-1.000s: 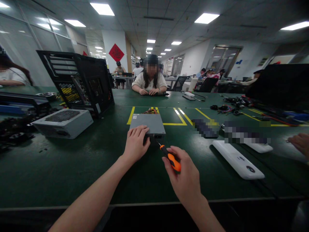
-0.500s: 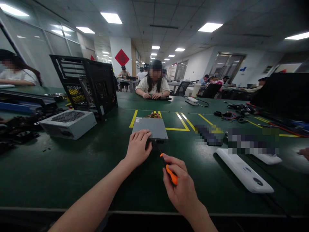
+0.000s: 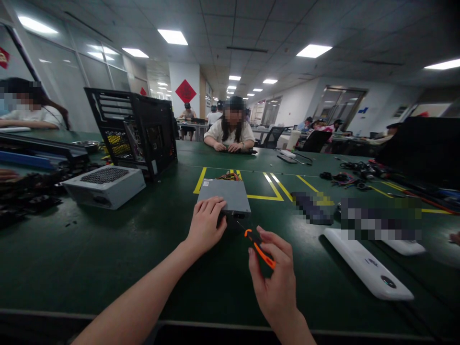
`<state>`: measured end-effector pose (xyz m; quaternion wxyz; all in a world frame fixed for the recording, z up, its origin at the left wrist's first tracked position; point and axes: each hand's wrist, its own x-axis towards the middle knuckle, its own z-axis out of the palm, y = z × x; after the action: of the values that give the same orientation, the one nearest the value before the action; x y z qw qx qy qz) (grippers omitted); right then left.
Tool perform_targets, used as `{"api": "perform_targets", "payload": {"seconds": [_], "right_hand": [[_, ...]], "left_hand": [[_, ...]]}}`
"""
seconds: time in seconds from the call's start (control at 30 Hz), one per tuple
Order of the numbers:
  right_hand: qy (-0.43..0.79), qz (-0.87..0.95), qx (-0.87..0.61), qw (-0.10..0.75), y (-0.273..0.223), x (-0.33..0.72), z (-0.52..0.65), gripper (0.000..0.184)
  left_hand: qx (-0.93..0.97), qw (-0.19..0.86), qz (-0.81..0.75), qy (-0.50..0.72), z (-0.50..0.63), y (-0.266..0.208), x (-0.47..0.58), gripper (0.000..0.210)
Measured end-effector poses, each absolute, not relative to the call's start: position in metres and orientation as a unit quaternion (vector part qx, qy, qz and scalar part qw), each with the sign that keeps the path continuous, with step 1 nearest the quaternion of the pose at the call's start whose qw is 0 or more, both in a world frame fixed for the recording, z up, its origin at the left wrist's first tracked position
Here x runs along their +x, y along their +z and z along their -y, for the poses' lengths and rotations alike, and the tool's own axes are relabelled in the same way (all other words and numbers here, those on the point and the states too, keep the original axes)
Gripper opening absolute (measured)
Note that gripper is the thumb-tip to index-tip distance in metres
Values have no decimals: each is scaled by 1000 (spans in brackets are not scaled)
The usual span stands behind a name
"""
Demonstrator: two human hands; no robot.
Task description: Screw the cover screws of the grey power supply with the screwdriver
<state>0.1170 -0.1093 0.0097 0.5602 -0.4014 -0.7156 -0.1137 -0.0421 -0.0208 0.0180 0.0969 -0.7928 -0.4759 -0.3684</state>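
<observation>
A grey computer power supply point(image 3: 230, 194) lies on the green table in front of me, its colored cables point(image 3: 230, 176) bunched at the far side. My left hand point(image 3: 206, 221) grips its near left corner, fingers on top and thumb against the front face. In my right hand point(image 3: 275, 268) is a screwdriver point(image 3: 264, 254) with an orange and black handle. The fingers hold it loosely, and the thin shaft points up and left toward the front face, near the socket. Whether the tip touches a screw I cannot tell.
To the left stand a second power supply point(image 3: 104, 187) and an open black computer case point(image 3: 143, 134). White devices point(image 3: 370, 263) and a blurred dark item point(image 3: 312, 208) lie to the right. Cables point(image 3: 355, 172) sit farther back. A person point(image 3: 230, 129) works across the table.
My right hand has shifted right, its fingers looser around the screwdriver handle, which now slants more. My left hand stays on the power supply. The whole view has shifted slightly.
</observation>
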Motion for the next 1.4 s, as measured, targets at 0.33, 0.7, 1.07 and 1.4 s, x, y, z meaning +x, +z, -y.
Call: {"api": "perform_targets", "payload": {"seconds": [0.33,0.7,1.07,1.4], "right_hand": [[-81,796,-317,509,10,116,109,28],[-93,731,-422,528,10,116,116,33],[-61,773,-455,439,27,123,127,16],[-74,774,-419,469,7,122,125,27]], "left_hand": [[-791,98,474,-374,21,17,-42,32],[-793,95,474,-371,21,18,-42,31],[-792,97,474,-373,21,18,-42,32],[-793,93,473,-374,22,19,-42,32]]}}
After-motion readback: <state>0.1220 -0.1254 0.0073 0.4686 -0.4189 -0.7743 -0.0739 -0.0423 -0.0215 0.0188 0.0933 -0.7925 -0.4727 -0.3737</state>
